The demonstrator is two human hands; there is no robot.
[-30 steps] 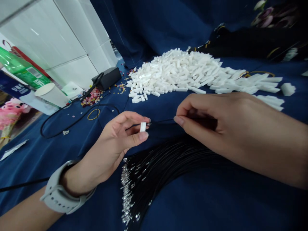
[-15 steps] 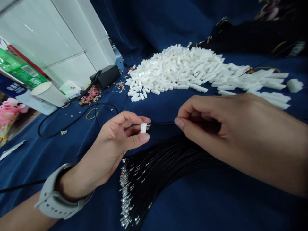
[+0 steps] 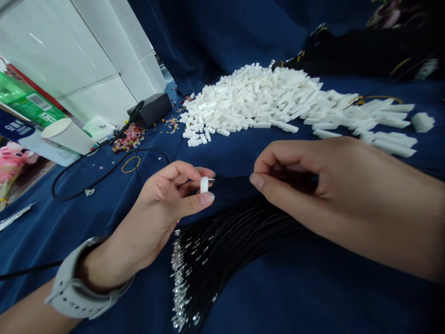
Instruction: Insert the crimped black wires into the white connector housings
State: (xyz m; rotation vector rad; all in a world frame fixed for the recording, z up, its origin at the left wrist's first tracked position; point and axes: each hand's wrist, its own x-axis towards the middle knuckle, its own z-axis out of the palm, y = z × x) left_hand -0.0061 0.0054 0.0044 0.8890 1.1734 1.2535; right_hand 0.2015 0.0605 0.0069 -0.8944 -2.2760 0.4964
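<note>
A small white ribbed connector housing (image 3: 204, 185) is pinched between the thumb and fingers of my left hand (image 3: 163, 197). Beside it, a silver metal tip (image 3: 211, 180) sits at its right side; whether it is inside the housing I cannot tell. From there a thin black wire (image 3: 231, 178) runs right to the thumb and forefinger of my right hand (image 3: 313, 185), which are closed on it. Below both hands lies a fanned bundle of black wires (image 3: 243, 236), with silver terminals (image 3: 180, 278) at their left ends.
Behind my hands is a large heap of white connector housings (image 3: 243, 99) on dark blue cloth. At left are a black box (image 3: 153, 110) with a cable, small coloured beads (image 3: 129, 138), a yellow rubber band (image 3: 131, 164), a paper cup (image 3: 67, 135) and a green package (image 3: 29, 99).
The whole view has shifted slightly, so everything appears a little farther left. Both hands keep their grips, and the connector housing and wire hold about the same position between them.
</note>
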